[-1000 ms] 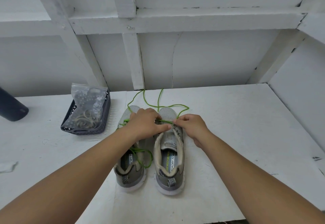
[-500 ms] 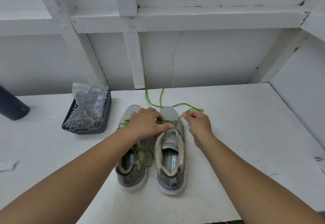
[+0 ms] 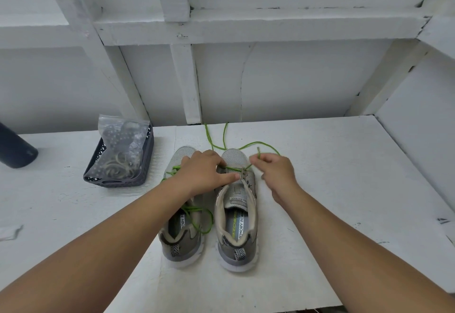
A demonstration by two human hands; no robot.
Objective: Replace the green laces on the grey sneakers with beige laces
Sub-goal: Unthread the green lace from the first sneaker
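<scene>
The step in hand looks like pulling the green lace [image 3: 246, 144] out of the last holes of the right sneaker [image 3: 236, 216]. To do it well, I think one hand should hold the shoe down flat while the other pulls the lace slowly and straight, so it slides out and does not snag. The loose ends near the top middle of the frame should stay untangled.

The left hand [image 3: 202, 174] rests on the front of both sneakers, in the middle of the frame. Its fingers [image 3: 227, 178] are curled and press on the right shoe near the lowest lace row, right at the lace. The right hand [image 3: 275, 173] is just to the right of that shoe's toe. Its fingers pinch the lace, which runs tight from the shoe up to them.

The left sneaker [image 3: 183, 226] still has its own green lace [image 3: 197, 216]. The beige laces seem to be in the bag in the dark basket [image 3: 118, 180], at the left of the surface [image 3: 332, 189].
</scene>
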